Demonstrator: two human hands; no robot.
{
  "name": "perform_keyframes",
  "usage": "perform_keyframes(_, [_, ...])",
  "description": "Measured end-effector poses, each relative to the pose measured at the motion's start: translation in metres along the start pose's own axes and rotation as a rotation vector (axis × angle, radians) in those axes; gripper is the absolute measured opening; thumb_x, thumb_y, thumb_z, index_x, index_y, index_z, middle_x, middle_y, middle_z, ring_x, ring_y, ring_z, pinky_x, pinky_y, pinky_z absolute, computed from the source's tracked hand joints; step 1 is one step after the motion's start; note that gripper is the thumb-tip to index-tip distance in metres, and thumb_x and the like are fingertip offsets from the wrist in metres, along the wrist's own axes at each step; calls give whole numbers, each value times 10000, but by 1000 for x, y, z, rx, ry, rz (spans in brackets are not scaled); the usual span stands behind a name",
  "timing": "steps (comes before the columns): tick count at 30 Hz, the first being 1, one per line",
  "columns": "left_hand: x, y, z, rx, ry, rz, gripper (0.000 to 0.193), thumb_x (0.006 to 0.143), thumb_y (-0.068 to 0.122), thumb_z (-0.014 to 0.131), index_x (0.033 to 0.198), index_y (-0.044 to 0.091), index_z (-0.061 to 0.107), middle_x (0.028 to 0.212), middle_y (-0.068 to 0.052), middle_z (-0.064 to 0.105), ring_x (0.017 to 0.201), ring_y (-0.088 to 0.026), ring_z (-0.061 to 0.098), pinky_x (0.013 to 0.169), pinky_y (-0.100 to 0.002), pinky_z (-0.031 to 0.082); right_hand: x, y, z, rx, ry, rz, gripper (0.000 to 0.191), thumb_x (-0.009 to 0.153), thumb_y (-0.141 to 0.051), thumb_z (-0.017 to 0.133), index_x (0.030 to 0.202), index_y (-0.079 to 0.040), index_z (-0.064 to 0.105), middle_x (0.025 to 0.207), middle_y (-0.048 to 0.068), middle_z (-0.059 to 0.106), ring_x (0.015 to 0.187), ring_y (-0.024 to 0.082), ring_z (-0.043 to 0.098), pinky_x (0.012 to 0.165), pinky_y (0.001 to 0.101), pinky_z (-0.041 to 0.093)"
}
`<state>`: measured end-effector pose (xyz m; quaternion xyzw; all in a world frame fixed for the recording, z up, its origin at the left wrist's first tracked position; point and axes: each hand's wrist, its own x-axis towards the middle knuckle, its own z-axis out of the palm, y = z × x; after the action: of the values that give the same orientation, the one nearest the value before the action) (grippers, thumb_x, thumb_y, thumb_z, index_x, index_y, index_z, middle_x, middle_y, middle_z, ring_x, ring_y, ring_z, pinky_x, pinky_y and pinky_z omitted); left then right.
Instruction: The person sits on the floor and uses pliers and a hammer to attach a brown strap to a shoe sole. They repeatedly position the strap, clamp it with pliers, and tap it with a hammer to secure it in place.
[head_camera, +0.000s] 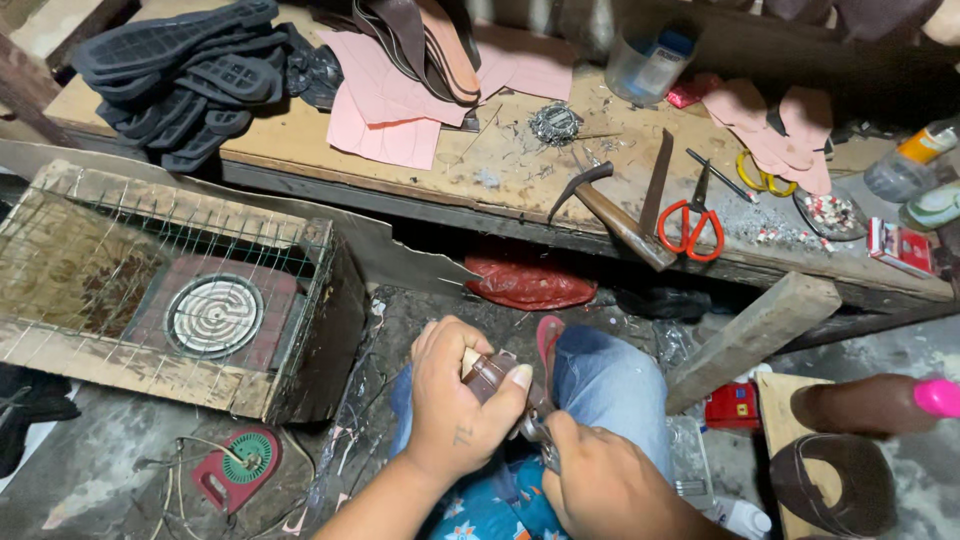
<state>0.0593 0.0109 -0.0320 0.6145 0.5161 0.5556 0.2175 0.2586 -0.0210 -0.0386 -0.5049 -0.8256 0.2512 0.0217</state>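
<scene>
Head view: left hand (455, 405) grip pinches a brown shoe piece (490, 375); right hand (600, 485) closes on a metal tool (538, 432) just beneath.

small brown leather piece (490, 375) over the lap, metal tool (535, 430) touching its lower edge

Glossy brown leather piece (490, 375), rough scarred wooden bench (480, 165), matt black rubber soles (185, 75), shiny metal-headed hammer (610, 210).
</scene>
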Motion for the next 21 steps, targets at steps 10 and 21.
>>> perform_keyframes(10, [2, -16, -11, -166, 103, -82, 282, 869, 222, 641, 1055, 41, 530, 928, -91, 522, 835, -215, 526, 784, -346, 470, 30, -34, -32, 22, -5, -29, 336, 828, -193, 677, 1059, 5, 535, 763, 235, 684, 745, 453, 679, 687, 548, 539])
perform_keyframes(21, [19, -37, -49, -111, -8, -42, 284, 987, 199, 592, 1219, 43, 642, 1201, -146, 559, 1115, -223, 568, 990, -328, 451, 75, -61, -41, -78, -34, -93, 377, 865, -208, 650, 1095, 59, 517, 764, 245, 697, 725, 453, 690, 687, 543, 556])
